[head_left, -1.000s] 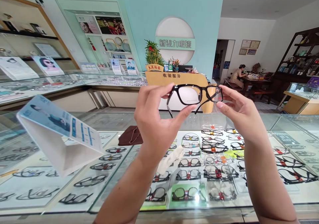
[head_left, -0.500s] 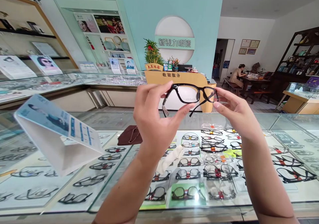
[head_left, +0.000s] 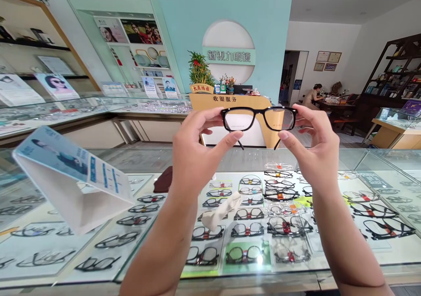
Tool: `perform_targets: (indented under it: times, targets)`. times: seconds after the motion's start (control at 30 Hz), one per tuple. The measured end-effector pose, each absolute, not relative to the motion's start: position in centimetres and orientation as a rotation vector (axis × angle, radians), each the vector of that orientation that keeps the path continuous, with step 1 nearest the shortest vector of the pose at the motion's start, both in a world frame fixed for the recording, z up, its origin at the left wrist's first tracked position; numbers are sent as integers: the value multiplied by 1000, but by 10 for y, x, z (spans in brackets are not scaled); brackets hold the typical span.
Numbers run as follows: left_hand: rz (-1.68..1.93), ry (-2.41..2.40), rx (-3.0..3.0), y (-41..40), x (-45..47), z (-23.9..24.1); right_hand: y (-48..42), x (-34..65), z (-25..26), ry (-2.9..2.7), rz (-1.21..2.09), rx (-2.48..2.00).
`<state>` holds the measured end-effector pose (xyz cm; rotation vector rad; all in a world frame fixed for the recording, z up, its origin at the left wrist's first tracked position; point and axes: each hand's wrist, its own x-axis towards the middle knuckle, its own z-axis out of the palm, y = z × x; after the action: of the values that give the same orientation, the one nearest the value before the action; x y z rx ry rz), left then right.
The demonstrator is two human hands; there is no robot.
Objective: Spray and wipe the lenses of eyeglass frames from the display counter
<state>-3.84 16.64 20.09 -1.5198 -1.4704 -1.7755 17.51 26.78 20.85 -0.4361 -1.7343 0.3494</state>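
A pair of black-framed eyeglasses (head_left: 258,110) is held up in front of me, lenses facing me and nearly level. My left hand (head_left: 202,142) grips its left end, thumb at the lower rim and fingers behind. At the other end my right hand (head_left: 311,138) pinches the frame the same way, its thumb below the right lens. Both temples are unfolded and point away; their tips show below the rims. Under my hands, a crumpled whitish cloth (head_left: 222,212) lies on the glass counter (head_left: 210,275). A dark brown pouch (head_left: 162,180) is partly hidden behind my left forearm.
Rows of eyeglasses (head_left: 247,229) lie in the display case below. A folded card sign (head_left: 59,155) stands on the counter at left. Farther off are a yellow cashier desk (head_left: 204,101), more showcases (head_left: 144,129) and a person (head_left: 312,98) seated at a table.
The eyeglasses have turned from a slanted angle to face me squarely. My right hand has shifted its hold on the right end, and my left hand has moved slightly left.
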Motion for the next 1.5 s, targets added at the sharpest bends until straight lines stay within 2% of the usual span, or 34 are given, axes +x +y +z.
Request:
perform_targets:
  times: [0.17, 0.33, 1.03, 1.5]
  targets:
    - [-1856, -1473, -1564, 167, -41, 202, 261, 174, 209, -1733, 264, -447]
    - [-1904, -1467, -1529, 166, -40, 205, 262, 174, 209, -1736, 331, -439]
    - [-1899, -1559, -1700, 174, -54, 200, 259, 171, 209, -1742, 226, -469]
    - [-1572, -1275, -1360, 170, -28, 202, 286, 181, 205, -1941, 644, -444]
